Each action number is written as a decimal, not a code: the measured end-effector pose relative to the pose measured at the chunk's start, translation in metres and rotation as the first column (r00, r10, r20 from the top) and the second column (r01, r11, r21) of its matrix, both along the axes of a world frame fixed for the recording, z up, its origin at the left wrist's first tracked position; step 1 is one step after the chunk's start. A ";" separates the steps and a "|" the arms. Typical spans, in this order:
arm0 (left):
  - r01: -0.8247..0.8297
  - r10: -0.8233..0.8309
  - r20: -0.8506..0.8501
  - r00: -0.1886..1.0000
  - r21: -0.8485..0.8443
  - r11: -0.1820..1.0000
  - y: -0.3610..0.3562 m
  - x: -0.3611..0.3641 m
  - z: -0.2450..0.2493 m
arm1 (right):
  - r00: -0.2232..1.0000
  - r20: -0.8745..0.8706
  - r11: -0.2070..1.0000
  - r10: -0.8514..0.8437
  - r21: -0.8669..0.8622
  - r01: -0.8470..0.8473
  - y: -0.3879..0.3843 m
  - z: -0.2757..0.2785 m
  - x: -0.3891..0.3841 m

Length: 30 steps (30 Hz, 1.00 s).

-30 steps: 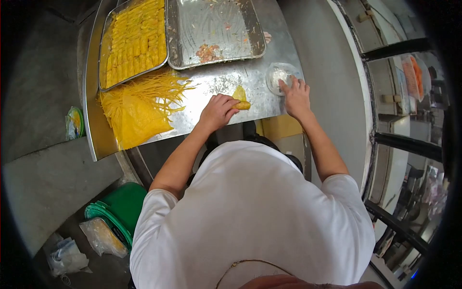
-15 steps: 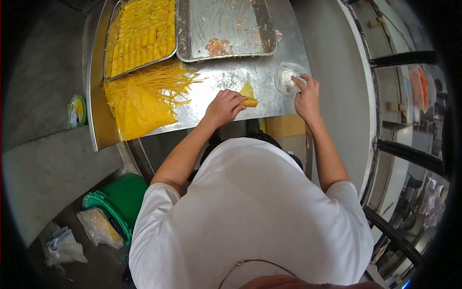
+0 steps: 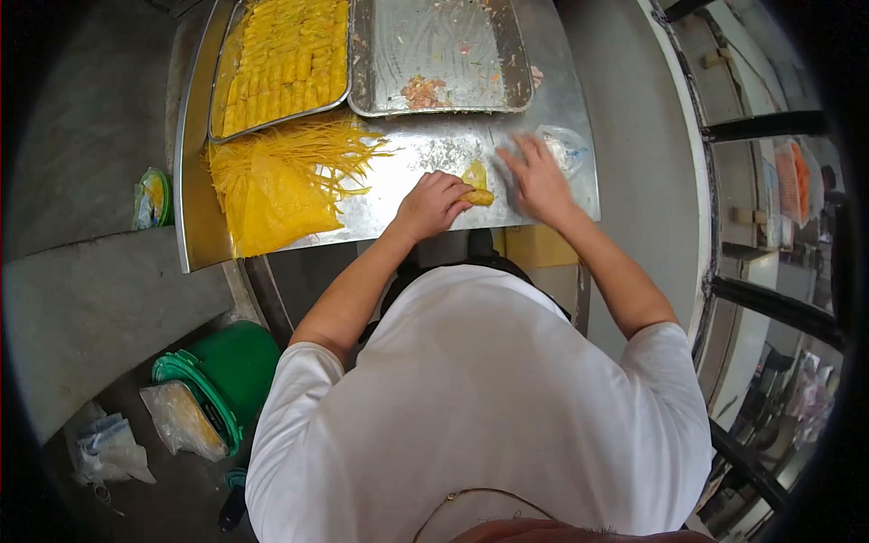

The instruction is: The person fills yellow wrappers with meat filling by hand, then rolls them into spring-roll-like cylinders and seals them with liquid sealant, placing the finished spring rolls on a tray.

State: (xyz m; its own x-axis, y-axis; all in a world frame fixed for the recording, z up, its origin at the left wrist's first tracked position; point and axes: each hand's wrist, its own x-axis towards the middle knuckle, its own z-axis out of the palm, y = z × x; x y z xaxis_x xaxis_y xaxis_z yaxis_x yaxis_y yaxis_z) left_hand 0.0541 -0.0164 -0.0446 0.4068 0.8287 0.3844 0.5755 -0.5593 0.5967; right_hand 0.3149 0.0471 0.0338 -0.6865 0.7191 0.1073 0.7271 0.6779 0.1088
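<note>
1. Yellow roll [image 3: 479,195]: a small roll of yellow wrapper lying on the steel tabletop [image 3: 412,163] near its front edge, just above the middle of the frame. A loose triangular flap of the same wrapper stands out on its far side.
2. Left hand [image 3: 431,204]: reaches in from lower left. Its fingers [image 3: 455,188] are curled down, with the tips pressing on the left end of the yellow roll, closed over it.
3. Right hand [image 3: 538,181]: just to the right of the yellow roll and blurred. Its fingers [image 3: 512,156] are spread wide and hold nothing. Whether the palm touches the tabletop cannot be told.
4. Stack of yellow wrappers [image 3: 272,204]: flat sheets piled at the left of the tabletop, well apart from the left hand, with one corner reaching the front edge.
5. Yellow strips [image 3: 337,149]: a loose fan of thin strands lying on the far edge of the stack and spreading right across the bare steel.
6. Clear plastic bowl [image 3: 568,147]: just beyond the right hand, at the right edge of the tabletop. Its contents are too blurred to name.
7. Right tray [image 3: 493,54]: a steel tray at top centre, mostly bare, with a small heap of pinkish filling [image 3: 423,90] near its front rim.
8. Left tray [image 3: 217,86]: touching the right tray's left side and tilted in the frame, packed with rows of finished yellow rolls [image 3: 288,54].
</note>
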 end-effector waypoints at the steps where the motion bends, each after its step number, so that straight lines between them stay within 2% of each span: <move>1: -0.010 0.009 -0.013 1.000 -0.031 0.999 0.000 0.001 0.002 | 0.963 -0.269 0.972 -0.014 -0.231 -0.050 -0.014 -0.009 -0.001; 2: -0.019 0.018 -0.026 0.999 -0.061 0.998 0.002 0.002 0.002 | 0.858 -0.506 0.890 -0.090 -0.427 -0.159 -0.025 -0.013 -0.005; 3: -0.021 0.020 -0.028 0.999 -0.057 0.998 0.005 0.004 0.003 | 0.857 -0.508 0.892 -0.086 -0.423 -0.161 -0.037 -0.018 -0.012; 5: -0.062 0.063 0.007 0.998 -0.067 0.996 0.010 0.007 0.000 | 0.824 -0.564 0.943 -0.046 -0.297 -0.150 -0.055 -0.023 -0.031; 9: -0.070 0.073 0.059 0.996 -0.044 0.997 0.014 0.006 0.006 | 0.824 -0.564 0.972 -0.047 -0.216 -0.092 -0.044 -0.047 -0.035; 12: -0.012 0.011 -0.036 0.999 -0.022 1.000 0.021 0.001 0.004 | 0.840 -0.539 0.979 -0.059 -0.194 -0.056 -0.037 -0.054 -0.035; 14: -0.093 0.087 -0.088 0.992 -0.065 0.994 0.030 0.002 0.005 | 0.863 -0.501 0.986 -0.064 -0.168 -0.025 -0.031 -0.063 -0.036; 16: -0.127 0.126 -0.045 0.991 -0.021 0.992 0.033 0.004 0.007 | 0.844 -0.526 0.985 -0.106 -0.173 0.016 -0.030 -0.066 -0.039; 17: -0.081 0.082 -0.064 0.995 0.014 0.997 0.033 0.002 0.010 | 0.823 -0.549 0.983 -0.145 -0.177 0.055 -0.027 -0.066 -0.041; 18: -0.035 0.038 -0.085 0.996 0.045 0.998 0.034 0.000 0.013 | 0.821 -0.552 0.983 -0.146 -0.177 0.056 -0.029 -0.065 -0.041; 21: -0.056 0.063 -0.131 0.989 0.058 0.997 0.042 -0.001 0.004 | 0.800 -0.589 0.988 -0.115 -0.150 0.031 -0.032 -0.056 -0.043; 24: -0.088 0.092 -0.072 0.993 0.062 0.994 0.051 0.005 0.013 | 0.854 -0.509 0.988 -0.108 -0.151 0.034 -0.020 -0.065 -0.036; 26: -0.052 0.061 -0.107 0.992 0.085 0.995 0.053 0.003 0.018 | 0.872 -0.467 0.978 -0.148 -0.198 0.060 -0.009 -0.065 -0.035; 28: -0.007 0.022 -0.141 0.990 0.105 0.994 0.057 0.003 0.016 | 0.866 -0.474 0.976 -0.157 -0.207 0.064 -0.006 -0.062 -0.035; 30: -0.041 0.065 -0.161 0.985 0.143 0.989 0.066 0.004 0.006 | 0.837 -0.521 0.976 -0.166 -0.211 0.063 -0.006 -0.053 -0.034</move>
State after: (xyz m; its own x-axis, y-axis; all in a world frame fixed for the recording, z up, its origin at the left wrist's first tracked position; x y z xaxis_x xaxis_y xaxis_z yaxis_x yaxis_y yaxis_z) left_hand 0.0581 0.0498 -0.0387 0.4313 0.7940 0.4285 0.6906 -0.5962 0.4095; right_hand 0.2811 0.0412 -0.0190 -0.4714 0.8312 0.2948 0.7105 0.5559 -0.4315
